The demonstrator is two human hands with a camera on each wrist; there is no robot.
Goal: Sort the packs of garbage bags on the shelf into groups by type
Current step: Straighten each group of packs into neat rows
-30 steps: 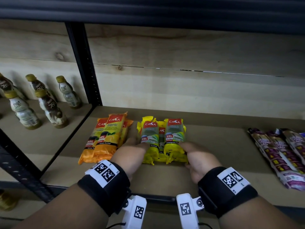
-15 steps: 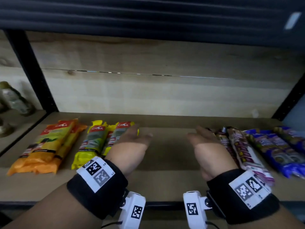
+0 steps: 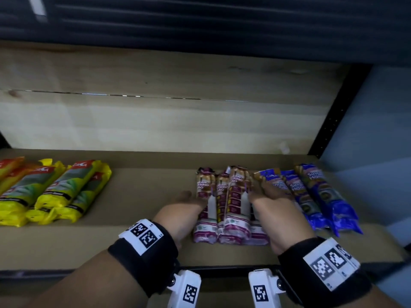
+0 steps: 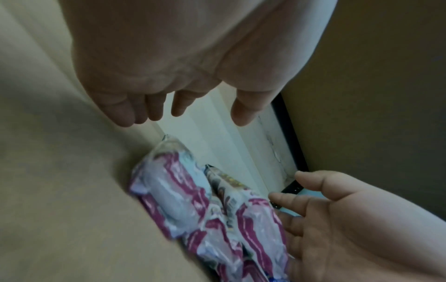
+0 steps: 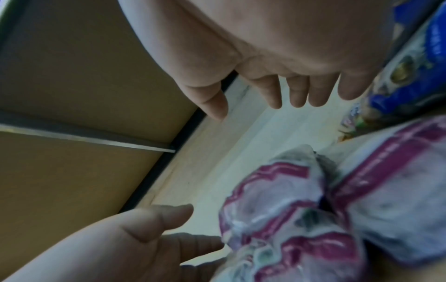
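Observation:
A cluster of maroon-and-white drawstring bag packs (image 3: 229, 205) lies on the wooden shelf (image 3: 142, 196), right of centre. My left hand (image 3: 184, 203) lies flat against the cluster's left side, fingers straight. My right hand (image 3: 266, 196) flanks the right side, fingers straight, between the maroon packs and the blue packs (image 3: 315, 196). The left wrist view shows the maroon packs (image 4: 205, 209) between both open palms, and the right wrist view shows the maroon packs (image 5: 301, 219) too. Yellow packs (image 3: 55, 192) lie grouped at the left, with orange packs (image 3: 9, 167) at the frame's edge.
A black upright post (image 3: 333, 114) bounds the shelf on the right. The wooden back wall (image 3: 155, 121) stands behind the packs. A bare stretch of shelf separates the yellow and maroon groups. The black front rail (image 3: 222, 268) runs below my wrists.
Both hands left the yellow packs and moved right along the shelf. They now flank the maroon packs, and the view has swung right with them.

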